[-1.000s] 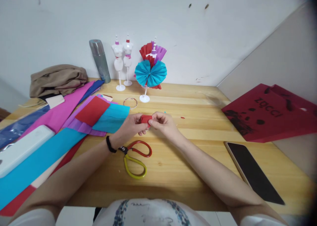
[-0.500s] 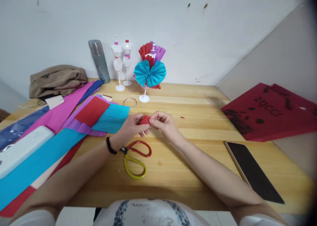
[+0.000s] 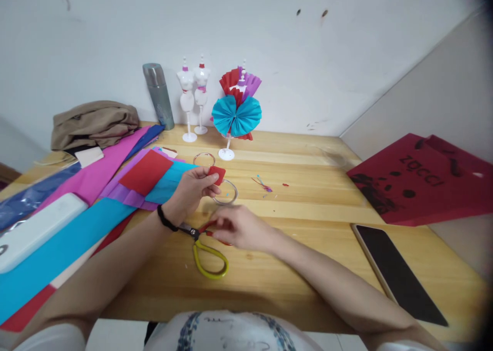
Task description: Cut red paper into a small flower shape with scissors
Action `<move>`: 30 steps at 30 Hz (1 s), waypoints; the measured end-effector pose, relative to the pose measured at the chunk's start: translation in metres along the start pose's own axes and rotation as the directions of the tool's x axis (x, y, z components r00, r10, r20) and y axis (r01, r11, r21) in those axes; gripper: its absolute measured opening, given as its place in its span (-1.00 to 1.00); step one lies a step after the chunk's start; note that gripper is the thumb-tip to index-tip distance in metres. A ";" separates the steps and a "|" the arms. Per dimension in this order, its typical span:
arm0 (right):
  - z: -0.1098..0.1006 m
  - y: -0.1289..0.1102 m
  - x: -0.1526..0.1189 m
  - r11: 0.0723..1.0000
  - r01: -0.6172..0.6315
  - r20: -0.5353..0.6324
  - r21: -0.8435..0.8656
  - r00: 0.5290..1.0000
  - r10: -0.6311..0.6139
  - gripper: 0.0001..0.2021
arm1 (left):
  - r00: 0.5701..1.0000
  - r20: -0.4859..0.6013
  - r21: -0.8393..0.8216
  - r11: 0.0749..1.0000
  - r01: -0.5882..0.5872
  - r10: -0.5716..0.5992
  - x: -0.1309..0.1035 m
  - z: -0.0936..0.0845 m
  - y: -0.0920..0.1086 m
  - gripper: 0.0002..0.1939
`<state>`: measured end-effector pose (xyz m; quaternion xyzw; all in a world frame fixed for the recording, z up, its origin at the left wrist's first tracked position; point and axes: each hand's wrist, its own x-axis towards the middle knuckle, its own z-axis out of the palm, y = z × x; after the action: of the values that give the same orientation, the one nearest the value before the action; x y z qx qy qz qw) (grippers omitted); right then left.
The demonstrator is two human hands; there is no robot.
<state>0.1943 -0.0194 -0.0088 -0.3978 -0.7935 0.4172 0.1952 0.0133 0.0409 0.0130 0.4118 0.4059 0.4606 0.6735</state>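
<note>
My left hand [image 3: 192, 189] pinches a small folded piece of red paper [image 3: 217, 175] between thumb and fingers. It is held above the table, beside a thin wire ring [image 3: 225, 192]. Lower down, my right hand [image 3: 241, 228] is over the red handle of the scissors [image 3: 210, 261], its fingers curled and blurred; whether they grip the handle I cannot make out. The scissors lie on the table with their yellow handle towards me, blades pointing left under my left wrist.
To the left are sheets of coloured paper [image 3: 96, 222], a white case [image 3: 42, 230] and a brown cloth [image 3: 94, 125]. A flask [image 3: 158, 97], mini mannequins [image 3: 187, 102] and a paper-dressed mannequin [image 3: 236, 116] stand behind. On the right are a phone [image 3: 398, 274] and a red bag [image 3: 416, 181].
My right hand has let go of the red paper and moved down to the scissors. My left hand, still holding the paper, has shifted slightly up and left.
</note>
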 end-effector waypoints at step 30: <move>-0.081 -0.001 -0.011 0.999 0.020 -0.196 0.044 0.980 -0.011 -0.49 | 0.992 0.122 0.048 0.999 0.013 -0.019 0.001 -0.008 0.016 -0.60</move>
<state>0.2524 0.0125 0.0388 -0.4263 -0.7637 0.3925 0.2847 0.0012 0.0475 0.0253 0.4516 0.3779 0.4194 0.6909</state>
